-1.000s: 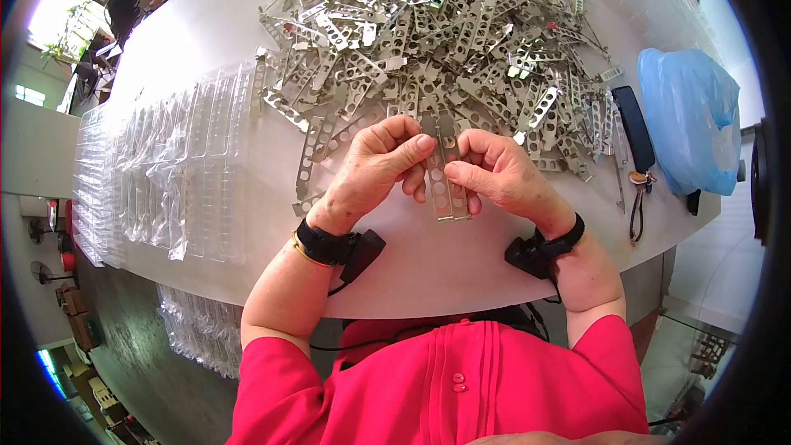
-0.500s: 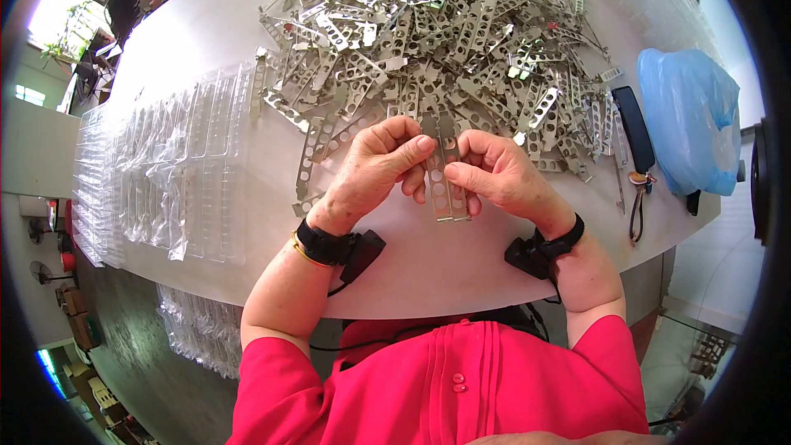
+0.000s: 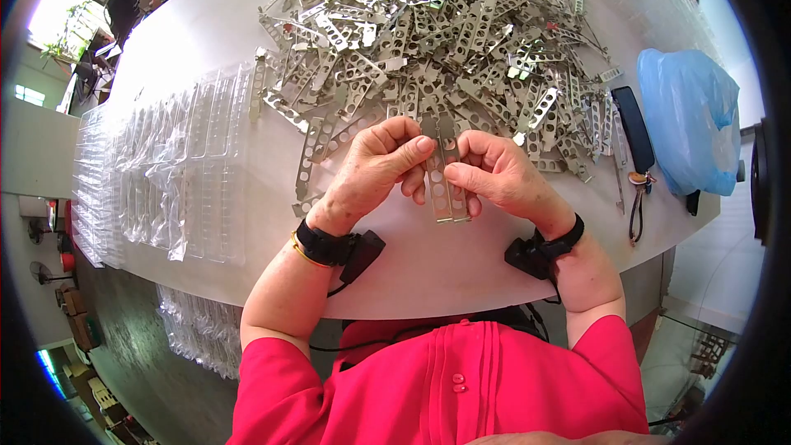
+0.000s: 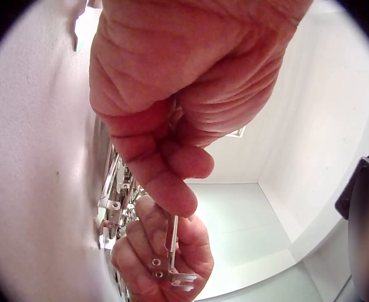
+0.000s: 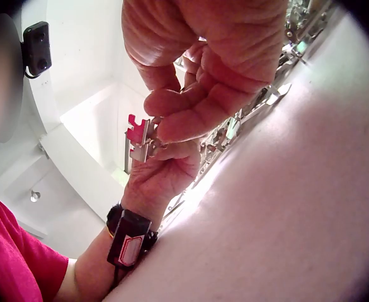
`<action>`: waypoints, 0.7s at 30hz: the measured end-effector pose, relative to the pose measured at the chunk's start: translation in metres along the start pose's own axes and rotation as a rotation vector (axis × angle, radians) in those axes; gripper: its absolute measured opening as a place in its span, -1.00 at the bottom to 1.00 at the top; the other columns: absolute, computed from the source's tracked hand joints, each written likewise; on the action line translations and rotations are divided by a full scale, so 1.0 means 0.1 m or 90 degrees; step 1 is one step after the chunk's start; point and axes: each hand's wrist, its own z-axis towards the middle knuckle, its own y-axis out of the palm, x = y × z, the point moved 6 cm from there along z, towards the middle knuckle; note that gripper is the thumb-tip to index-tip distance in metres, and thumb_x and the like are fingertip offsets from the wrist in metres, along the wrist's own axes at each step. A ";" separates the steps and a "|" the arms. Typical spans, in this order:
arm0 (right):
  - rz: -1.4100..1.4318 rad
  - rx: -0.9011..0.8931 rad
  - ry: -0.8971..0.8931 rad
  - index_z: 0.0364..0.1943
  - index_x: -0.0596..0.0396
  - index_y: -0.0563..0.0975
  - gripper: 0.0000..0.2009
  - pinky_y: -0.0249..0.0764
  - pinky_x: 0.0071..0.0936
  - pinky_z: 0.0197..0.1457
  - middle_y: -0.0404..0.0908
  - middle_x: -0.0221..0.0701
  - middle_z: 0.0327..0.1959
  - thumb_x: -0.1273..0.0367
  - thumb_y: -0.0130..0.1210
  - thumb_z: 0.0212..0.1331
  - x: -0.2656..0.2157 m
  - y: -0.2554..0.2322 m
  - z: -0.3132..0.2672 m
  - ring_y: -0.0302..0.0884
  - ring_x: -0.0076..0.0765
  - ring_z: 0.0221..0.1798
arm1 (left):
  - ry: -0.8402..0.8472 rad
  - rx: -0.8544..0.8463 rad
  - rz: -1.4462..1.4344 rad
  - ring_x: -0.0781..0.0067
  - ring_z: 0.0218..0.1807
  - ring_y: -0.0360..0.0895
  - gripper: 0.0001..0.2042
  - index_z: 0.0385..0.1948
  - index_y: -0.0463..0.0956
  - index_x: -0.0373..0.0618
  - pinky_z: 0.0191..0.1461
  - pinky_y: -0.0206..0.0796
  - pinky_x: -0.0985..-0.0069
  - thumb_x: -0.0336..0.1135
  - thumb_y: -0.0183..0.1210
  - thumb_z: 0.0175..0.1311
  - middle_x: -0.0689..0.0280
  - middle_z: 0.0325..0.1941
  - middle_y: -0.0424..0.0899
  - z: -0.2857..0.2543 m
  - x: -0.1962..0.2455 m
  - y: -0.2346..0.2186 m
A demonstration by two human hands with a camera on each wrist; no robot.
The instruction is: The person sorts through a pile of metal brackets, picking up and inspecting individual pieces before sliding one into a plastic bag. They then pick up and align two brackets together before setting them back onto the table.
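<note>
Two slim perforated metal brackets stand side by side between the hands, over the near side of the pile, their bent ends toward the body. My left hand pinches them between thumb and fingers from the left. From the right, my right hand grips them with its thumb across the front. In the left wrist view, the bent end of a bracket shows below the left fingertips, with two small holes. Notched bent ends of the brackets show beside the right fingertips in the right wrist view.
Beyond the hands lies a large heap of similar brackets. Stacked clear plastic trays stand at the left. At the right lie a blue plastic bag, a dark case and a keyring with a strap.
</note>
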 end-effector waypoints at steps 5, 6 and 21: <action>0.004 -0.004 -0.005 -0.22 0.13 0.45 -0.89 0.46 -0.68 -0.51 0.60 -0.49 -0.47 0.39 0.10 0.39 0.01 0.00 0.01 0.53 -0.66 -0.55 | -0.003 0.003 -0.002 0.66 -0.59 0.45 -0.79 -0.22 0.51 -0.25 -0.49 0.43 0.62 -0.25 0.16 0.46 0.36 -0.45 0.59 0.00 0.01 0.01; 0.002 -0.006 -0.007 -0.21 0.13 0.45 -0.89 0.46 -0.68 -0.51 0.60 -0.49 -0.47 0.39 0.10 0.39 0.01 0.00 0.01 0.53 -0.66 -0.55 | -0.006 0.006 0.003 0.65 -0.61 0.42 -0.83 -0.20 0.49 -0.22 -0.52 0.45 0.59 -0.28 0.16 0.46 0.36 -0.45 0.57 0.00 0.00 0.00; 0.009 -0.002 -0.009 -0.23 0.14 0.46 -0.89 0.47 -0.68 -0.51 0.60 -0.47 -0.47 0.39 0.11 0.39 -0.01 0.00 0.00 0.53 -0.66 -0.54 | -0.003 0.007 0.004 0.67 -0.60 0.45 -0.80 -0.24 0.50 -0.23 -0.50 0.43 0.63 -0.25 0.17 0.45 0.35 -0.45 0.59 -0.01 0.01 0.01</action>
